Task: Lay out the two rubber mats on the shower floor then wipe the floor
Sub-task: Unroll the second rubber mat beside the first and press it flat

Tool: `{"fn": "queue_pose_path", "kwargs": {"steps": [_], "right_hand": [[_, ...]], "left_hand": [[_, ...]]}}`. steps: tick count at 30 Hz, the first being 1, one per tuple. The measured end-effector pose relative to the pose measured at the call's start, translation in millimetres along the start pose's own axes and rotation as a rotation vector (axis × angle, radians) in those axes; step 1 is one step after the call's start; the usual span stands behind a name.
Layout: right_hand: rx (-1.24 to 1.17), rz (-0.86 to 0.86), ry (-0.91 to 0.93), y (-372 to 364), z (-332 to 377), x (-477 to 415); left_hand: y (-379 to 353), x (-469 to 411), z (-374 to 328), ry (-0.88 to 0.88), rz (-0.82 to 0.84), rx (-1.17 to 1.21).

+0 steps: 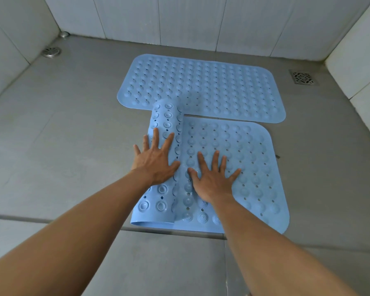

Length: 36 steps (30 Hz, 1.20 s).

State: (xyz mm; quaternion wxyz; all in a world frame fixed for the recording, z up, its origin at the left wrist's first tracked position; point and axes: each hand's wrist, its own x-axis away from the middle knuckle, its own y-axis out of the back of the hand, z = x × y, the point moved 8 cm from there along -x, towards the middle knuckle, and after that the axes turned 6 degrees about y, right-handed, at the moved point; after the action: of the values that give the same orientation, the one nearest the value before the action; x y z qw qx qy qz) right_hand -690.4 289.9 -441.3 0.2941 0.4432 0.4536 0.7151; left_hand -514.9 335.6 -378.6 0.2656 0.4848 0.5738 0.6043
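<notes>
Hands lie flat with fingers spread on the nearer of two pale blue rubber mats, neither one gripping. The left hand (156, 160) presses palm-down on top of the rolled-up portion (166, 129) at that mat's left side, where round suction cups face upward along the curl. The right hand (213, 180) rests just beside it, palm-down on the flat, unrolled part of the nearer blue rubber mat (250, 167), its thumb close to the edge of the roll. The two hands are near each other but not touching.

This nearer mat runs from the grey tile step at the front toward the back, its flattened right part lying against the grey tiled shower floor (62, 135). The far end of the roll overlaps the front edge of the second pale blue rubber mat (201, 86), which lies fully flat farther back, close to the white tiled wall (179, 20), with its long side running left to right.

A round metal drain cover (51, 51) sits in the floor at the back left corner, and a square patterned metal drain grate (303, 77) sits at the back right. A small dark mark shows by the nearer mat's right edge; what it is cannot be made out.
</notes>
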Motion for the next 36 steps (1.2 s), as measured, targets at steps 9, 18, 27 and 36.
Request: {"fn": "queue_pose_path", "kwargs": {"steps": [9,18,27,36], "right_hand": [[0.036,-0.010,-0.008,1,-30,5],[0.031,-0.055,-0.062,6,-10,2],[0.005,-0.034,-0.010,-5,12,-7],[-0.012,-0.019,-0.112,5,-19,-3]], "left_hand": [[24,-8,15,0.062,-0.125,0.102],[29,-10,22,0.098,-0.168,-0.021],[-3,-11,53,0.090,-0.028,-0.107],[-2,-13,61,0.034,-0.017,-0.209]]}}
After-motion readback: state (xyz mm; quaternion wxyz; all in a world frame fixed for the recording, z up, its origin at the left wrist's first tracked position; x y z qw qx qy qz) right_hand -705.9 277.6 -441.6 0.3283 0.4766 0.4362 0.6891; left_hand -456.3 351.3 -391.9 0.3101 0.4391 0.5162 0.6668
